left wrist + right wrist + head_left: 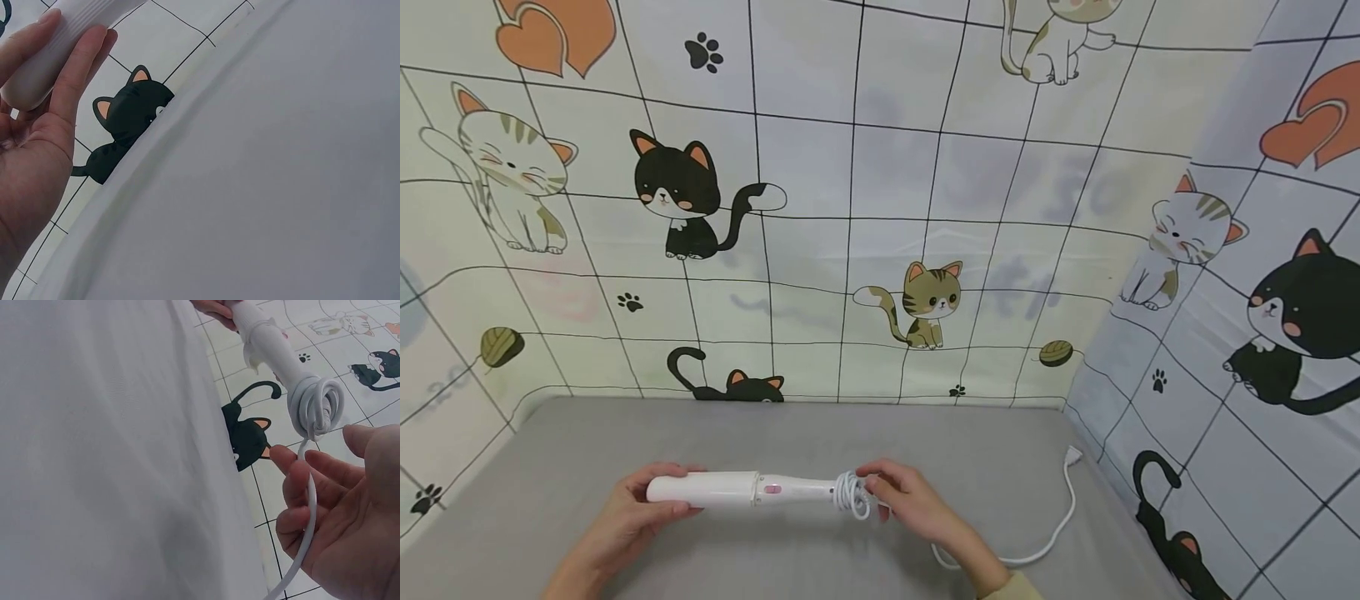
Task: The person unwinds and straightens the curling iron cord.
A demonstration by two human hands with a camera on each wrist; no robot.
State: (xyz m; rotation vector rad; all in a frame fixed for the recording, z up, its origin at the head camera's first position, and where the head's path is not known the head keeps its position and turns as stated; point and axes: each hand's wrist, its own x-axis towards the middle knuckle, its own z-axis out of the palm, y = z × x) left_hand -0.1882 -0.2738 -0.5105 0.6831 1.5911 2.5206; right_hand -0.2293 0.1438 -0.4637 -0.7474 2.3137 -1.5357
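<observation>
A white rod-shaped electric appliance, like a hair curling wand, lies level across the middle, with a pink switch on its narrower section. My left hand grips its wide, rounded end; in the left wrist view the fingers lie along the smooth barrel. White cord is looped in a bundle round the narrow end. My right hand is beside that bundle. In the right wrist view its curled fingers hold the loose cord just below the coils, with the thumb apart from it.
A grey cloth-covered surface lies beneath the hands. The cord's free length curves right, ending at a white plug. Cat-printed, grid-lined fabric walls stand at the back and both sides.
</observation>
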